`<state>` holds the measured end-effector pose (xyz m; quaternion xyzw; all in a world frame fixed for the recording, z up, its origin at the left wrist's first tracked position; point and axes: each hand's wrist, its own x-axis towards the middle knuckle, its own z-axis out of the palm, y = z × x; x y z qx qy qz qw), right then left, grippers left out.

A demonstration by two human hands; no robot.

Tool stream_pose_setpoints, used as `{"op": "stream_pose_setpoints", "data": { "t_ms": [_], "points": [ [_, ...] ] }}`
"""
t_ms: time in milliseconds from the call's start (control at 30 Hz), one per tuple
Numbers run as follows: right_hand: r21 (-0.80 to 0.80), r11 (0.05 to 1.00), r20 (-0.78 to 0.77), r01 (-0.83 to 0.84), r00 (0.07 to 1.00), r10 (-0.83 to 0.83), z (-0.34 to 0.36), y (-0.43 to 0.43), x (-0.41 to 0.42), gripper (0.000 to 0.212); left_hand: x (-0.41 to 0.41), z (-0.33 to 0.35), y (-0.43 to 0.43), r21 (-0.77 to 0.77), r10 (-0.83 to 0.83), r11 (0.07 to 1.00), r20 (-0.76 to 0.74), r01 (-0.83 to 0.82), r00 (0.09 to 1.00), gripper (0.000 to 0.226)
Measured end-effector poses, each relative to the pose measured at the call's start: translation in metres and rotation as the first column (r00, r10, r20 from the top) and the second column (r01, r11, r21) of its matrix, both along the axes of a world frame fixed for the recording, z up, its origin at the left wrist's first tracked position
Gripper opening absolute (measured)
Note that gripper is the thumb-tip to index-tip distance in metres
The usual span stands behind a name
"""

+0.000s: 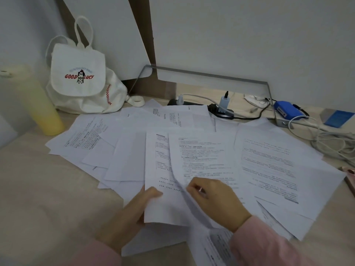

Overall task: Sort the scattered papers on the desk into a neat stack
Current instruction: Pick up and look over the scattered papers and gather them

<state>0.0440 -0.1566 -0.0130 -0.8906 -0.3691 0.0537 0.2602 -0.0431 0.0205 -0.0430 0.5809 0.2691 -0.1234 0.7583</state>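
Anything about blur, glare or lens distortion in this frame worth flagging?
Head view: dim, even light, no glare on the papers; print too soft to read. Head view, left edge: yellow bottle smeared. Head view, back: wide-angle lens splays the metal riser legs. Head view, bottom right: pink sleeve blurred.

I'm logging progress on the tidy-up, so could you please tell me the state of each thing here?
papers: spread, overlapping, unstacked.
left hand: grips the near sheet at its lower edge.
right hand: pinches the next sheet by its lifted edge.
backpack: upright, flap closed.
yellow bottle: upright.
power strip: chargers plugged in.
cables: loosely tangled.
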Motion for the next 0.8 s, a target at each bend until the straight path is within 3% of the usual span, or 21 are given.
{"op": "stream_pose_setpoints", "data": {
  "t_ms": [67, 133, 233, 367, 467, 567, 633, 800],
  "points": [
    [0.042, 0.997, -0.171, -0.066, 0.983, 0.073, -0.005, 0.001, -0.005, 0.027, 0.012, -0.002, -0.006, -0.140, 0.071, 0.988, 0.040, -0.065, 0.997, 0.059],
    [0.105, 0.992, -0.288, -0.068, 0.953, 0.096, -0.008, -0.004, -0.003, 0.026, 0.008, 0.000, -0.012, -0.067, 0.070, 0.996, 0.121, -0.062, 0.990, 0.038],
    [0.177, 0.982, -0.342, 0.070, 0.940, -0.005, -0.007, -0.025, 0.007, 0.023, 0.008, -0.003, -0.019, 0.112, 0.066, 0.991, 0.121, -0.080, 0.990, 0.027],
    [0.235, 0.933, -0.470, 0.272, 0.872, -0.136, 0.000, -0.058, 0.018, 0.045, 0.009, -0.006, -0.022, 0.184, 0.101, 0.976, 0.085, -0.115, 0.991, 0.018],
    [0.021, 0.910, -0.299, 0.414, 0.871, -0.390, -0.017, -0.077, 0.039, 0.050, 0.012, -0.003, -0.028, 0.160, 0.122, 0.977, 0.115, -0.139, 0.986, 0.013],
    [-0.164, 0.817, -0.185, 0.553, 0.796, -0.576, -0.029, -0.086, 0.055, 0.055, 0.017, -0.001, -0.034, 0.151, 0.118, 0.979, 0.139, -0.138, 0.983, 0.013],
    [-0.178, 0.823, -0.222, 0.539, 0.793, -0.567, -0.032, -0.084, 0.058, 0.054, 0.019, 0.000, -0.039, 0.154, 0.096, 0.981, 0.152, -0.120, 0.984, 0.021],
    [-0.021, 0.924, -0.310, 0.383, 0.876, -0.370, -0.032, -0.077, 0.049, 0.049, 0.022, -0.003, -0.044, 0.205, 0.058, 0.975, 0.150, -0.088, 0.987, 0.032]
  ]
}}
